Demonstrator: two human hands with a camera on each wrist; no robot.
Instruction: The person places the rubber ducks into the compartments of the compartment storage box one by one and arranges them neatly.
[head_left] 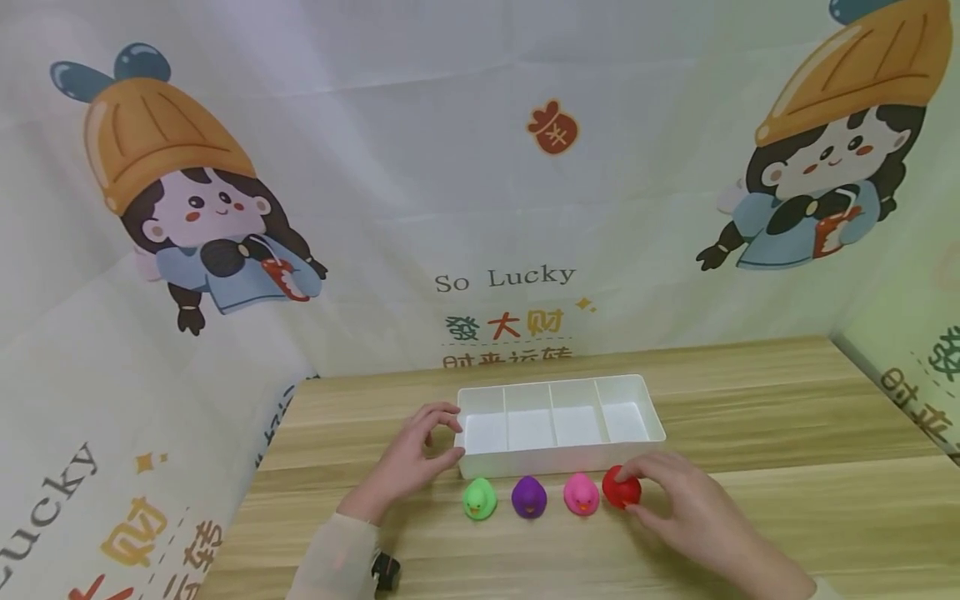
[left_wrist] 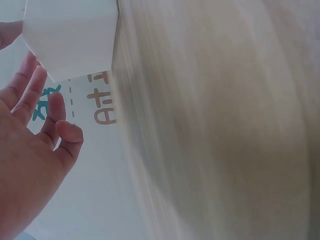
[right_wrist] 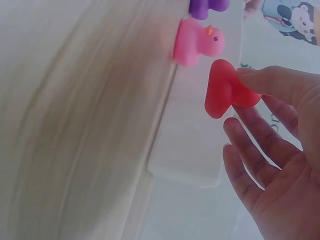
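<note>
My right hand pinches a red rubber duck between thumb and fingers, at the right of a row of ducks. In the right wrist view, the red duck shows its flat base, tilted and off the table. Beside it come a pink duck, a purple duck and a green duck. Behind them lies a white box with several compartments side by side. At its left end, my left hand has loosely bent fingers, with fingertips at the rim.
Under everything is a wood-grain table. Printed cloth hangs behind it and on both sides. A small black object is by the left sleeve.
</note>
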